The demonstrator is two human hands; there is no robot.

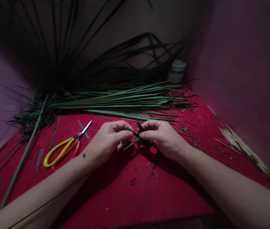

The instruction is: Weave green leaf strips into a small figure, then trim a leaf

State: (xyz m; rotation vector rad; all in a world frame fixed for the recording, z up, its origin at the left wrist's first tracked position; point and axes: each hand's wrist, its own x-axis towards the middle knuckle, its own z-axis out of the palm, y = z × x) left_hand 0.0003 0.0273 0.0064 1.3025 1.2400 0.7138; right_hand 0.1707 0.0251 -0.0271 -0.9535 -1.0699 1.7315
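Between my two hands, above the red cloth, is a small folded piece of green leaf strip [133,142]. My left hand [114,136] pinches one end of a strip between thumb and forefinger. With thumb and forefinger, my right hand [158,135] grips the folded part, where a dark loop stands up. A long thin strip [51,203] trails across my left forearm. Scissors [69,144] with one yellow and one red handle lie left of my left hand, blades pointing up and right. The exact fold is partly hidden by my fingers.
A bundle of long green leaves [125,101] lies across the back of the red cloth [130,206]. A long stalk [25,156] runs down the left side. Pale thin sticks [246,149] lie at right. A white lidded container [177,71] stands behind. Leaf scraps are scattered around.
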